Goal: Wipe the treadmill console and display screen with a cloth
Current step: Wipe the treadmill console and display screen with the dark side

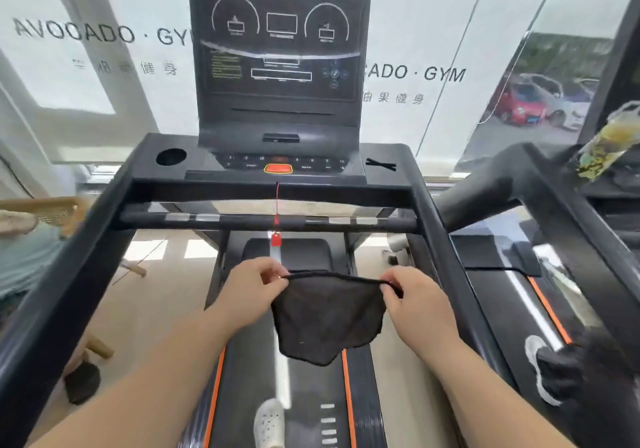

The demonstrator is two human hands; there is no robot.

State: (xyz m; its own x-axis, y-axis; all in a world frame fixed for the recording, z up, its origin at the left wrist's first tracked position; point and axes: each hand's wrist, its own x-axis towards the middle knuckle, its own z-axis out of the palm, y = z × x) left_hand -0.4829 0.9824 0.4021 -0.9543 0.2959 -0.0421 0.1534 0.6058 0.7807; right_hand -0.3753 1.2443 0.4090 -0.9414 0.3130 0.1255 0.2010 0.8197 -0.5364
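A black cloth (327, 319) hangs stretched between my two hands over the treadmill belt. My left hand (251, 290) pinches its upper left corner and my right hand (415, 300) pinches its upper right corner. Well above and beyond the hands stands the dark display screen (280, 49), upright with white gauge outlines. Below it lies the black console (388, 151) with a row of buttons and an orange-red stop button (278, 168). Both hands are below the front handlebar, apart from console and screen.
A black handlebar (242, 221) crosses in front of the console, with a red safety cord and clip (276, 240) hanging from it. A round cup holder (170, 157) sits on the console's left, black ties (381, 164) on its right. Side rails flank me. Another treadmill (540, 274) stands at right.
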